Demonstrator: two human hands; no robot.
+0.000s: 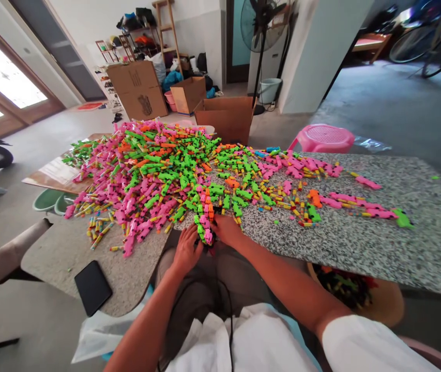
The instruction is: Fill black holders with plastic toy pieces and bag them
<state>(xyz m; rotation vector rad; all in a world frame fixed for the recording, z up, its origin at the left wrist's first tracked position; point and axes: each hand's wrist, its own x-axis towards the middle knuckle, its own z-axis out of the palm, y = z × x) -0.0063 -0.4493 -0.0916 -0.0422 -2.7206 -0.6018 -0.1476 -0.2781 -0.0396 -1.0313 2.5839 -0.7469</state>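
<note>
A big heap of pink, green and orange plastic toy parts (154, 165) covers the speckled stone table (379, 237). My left hand (186, 251) and my right hand (226, 231) meet at the table's near edge, both closed round a small cluster of pink and green toy pieces (206, 231). Several small yellow sticks (96, 232) lie scattered around the heap. More pink pieces (355, 201) trail off to the right.
A black phone (92, 287) lies on the lower table at left. Cardboard boxes (226, 116) stand behind the heap, with a pink stool (323, 138) and a standing fan (261, 31). A basket of parts (360, 294) sits under the table at right.
</note>
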